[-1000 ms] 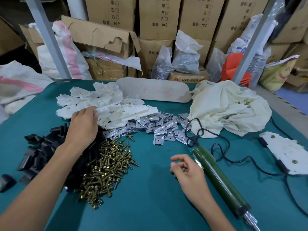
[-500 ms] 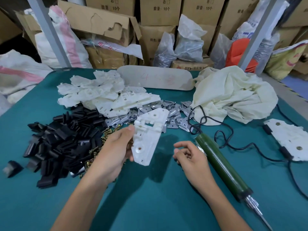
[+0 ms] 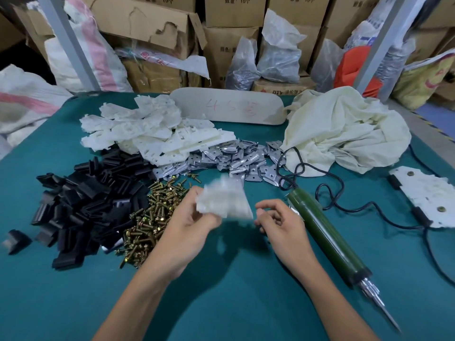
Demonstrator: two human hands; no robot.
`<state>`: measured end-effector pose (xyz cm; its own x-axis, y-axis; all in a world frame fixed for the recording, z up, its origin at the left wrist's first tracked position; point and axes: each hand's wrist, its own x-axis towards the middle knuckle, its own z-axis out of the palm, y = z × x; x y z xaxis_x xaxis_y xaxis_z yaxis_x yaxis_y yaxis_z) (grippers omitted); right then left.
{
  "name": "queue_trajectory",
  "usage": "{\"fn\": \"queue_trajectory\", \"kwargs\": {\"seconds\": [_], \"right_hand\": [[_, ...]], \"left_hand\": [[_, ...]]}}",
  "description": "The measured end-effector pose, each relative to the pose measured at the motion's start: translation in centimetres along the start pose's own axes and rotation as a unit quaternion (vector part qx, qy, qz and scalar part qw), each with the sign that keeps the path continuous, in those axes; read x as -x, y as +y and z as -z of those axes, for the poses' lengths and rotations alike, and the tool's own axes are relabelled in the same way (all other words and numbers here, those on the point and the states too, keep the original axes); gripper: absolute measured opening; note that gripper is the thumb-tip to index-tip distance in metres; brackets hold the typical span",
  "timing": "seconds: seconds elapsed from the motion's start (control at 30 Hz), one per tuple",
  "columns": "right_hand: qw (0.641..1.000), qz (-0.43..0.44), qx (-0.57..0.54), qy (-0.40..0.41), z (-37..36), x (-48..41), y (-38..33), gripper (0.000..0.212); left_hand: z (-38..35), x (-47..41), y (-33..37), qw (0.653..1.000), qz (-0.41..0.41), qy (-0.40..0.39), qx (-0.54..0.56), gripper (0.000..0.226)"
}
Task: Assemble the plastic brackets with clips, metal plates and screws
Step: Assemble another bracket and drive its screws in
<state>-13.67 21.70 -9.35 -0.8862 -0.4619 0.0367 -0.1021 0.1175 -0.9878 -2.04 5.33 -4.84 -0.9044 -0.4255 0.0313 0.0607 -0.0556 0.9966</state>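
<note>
Left hand (image 3: 187,225) is raised over the teal tabletop (image 3: 221,303), thumb and fingers pinching a white plastic bracket (image 3: 224,201) by its lower left edge. The bracket is motion-blurred, so its detail is unreadable. It is held off the surface, with a shadow beneath, above and between the two hands and nearer the left.

Right hand (image 3: 280,223) is just right of the bracket, fingers loosely curled, gripping nothing. Cannot tell whether a fingertip brushes the bracket's right corner. The hands are apart.

Outward, left side:
- A heap of brass-coloured screws (image 3: 147,217) lies just beside the left hand, and the wrist crosses its near edge.
- A pile of black clips (image 3: 86,200) lies beyond the screws and touches them.
- One stray clip (image 3: 16,238) lies apart near the tabletop's left edge.

Outward, ahead:
- Metal plates (image 3: 229,158) are scattered in a band past the hands.
- Behind them and to the left is a heap of loose brackets (image 3: 147,129), overlapping the plates.

Outward, right side:
- A green electric screwdriver (image 3: 325,239) lies diagonally just beside the right hand, bit toward the near right.
- Its black cord (image 3: 317,194) loops off to the right.
- A fitted bracket (image 3: 423,195) lies flat near the right edge, with black clips and screw heads on it.
- A rumpled cream cloth (image 3: 344,129) lies behind the cord.

Far edge: a pale board (image 3: 229,108) with red writing. Cardboard boxes (image 3: 234,8) are stacked beyond.
</note>
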Motion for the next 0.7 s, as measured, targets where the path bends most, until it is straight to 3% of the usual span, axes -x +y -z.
{"fn": "queue_trajectory", "kwargs": {"seconds": [0.13,0.3,0.4,0.5,0.57,0.63,0.7], "right_hand": [[1.0,-0.002,-0.021,-0.011,0.1,0.0,-0.1,0.013],[0.999,0.02,-0.02,-0.028,0.4,0.3,-0.3,0.029],[0.998,0.014,-0.026,-0.05,0.5,0.5,-0.6,0.038],[0.997,0.0,-0.046,-0.064,0.5,0.6,-0.9,0.024],[0.996,-0.014,-0.061,-0.065,0.6,0.4,-0.8,0.017],[0.996,-0.028,-0.071,-0.056,0.9,0.2,-0.6,0.009],[0.996,-0.033,-0.07,-0.042,1.4,0.1,-0.1,0.012]], "left_hand": [[-0.4,0.3,-0.7,0.993,-0.101,-0.011,-0.058,0.04],[-1.1,0.5,-1.6,0.993,-0.119,-0.024,0.015,0.032],[-1.4,0.8,-2.4,0.981,-0.164,-0.007,-0.104,0.048],[-1.5,1.5,-3.2,0.962,-0.19,0.002,-0.198,0.047],[-1.3,1.8,-3.4,0.935,-0.212,-0.005,-0.284,0.047],[-1.0,2.1,-3.6,0.885,-0.24,-0.029,-0.397,0.053],[-0.8,2.4,-3.9,0.85,-0.228,-0.051,-0.473,0.059]]}}
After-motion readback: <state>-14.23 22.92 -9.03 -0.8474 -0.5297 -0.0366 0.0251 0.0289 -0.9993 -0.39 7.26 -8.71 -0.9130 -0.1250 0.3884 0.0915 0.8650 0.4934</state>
